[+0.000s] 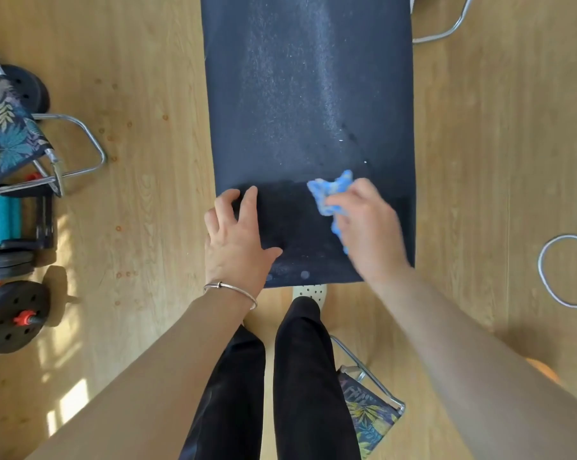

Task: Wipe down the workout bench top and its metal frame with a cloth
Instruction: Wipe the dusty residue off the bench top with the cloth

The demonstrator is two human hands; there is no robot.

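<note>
Bright, warm daylight fills the view. Sun patches lie on the wooden floor (pixel 141 180) at the near left, where a dumbbell (pixel 11 317) throws a soft shadow to its right. The dark bench (pixel 280 94) shows a pale, speckled sheen down its far half. The right hand (pixel 370 227) and the blue cloth (pixel 330 194) are smeared by motion blur; the left hand (pixel 237 240) is sharp. Wide-angle distortion stretches the forearms toward the near corners.

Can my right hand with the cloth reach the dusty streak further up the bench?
Probably yes: the right hand holds the cloth just below the dusty streak, with only bare bench top between.
</note>
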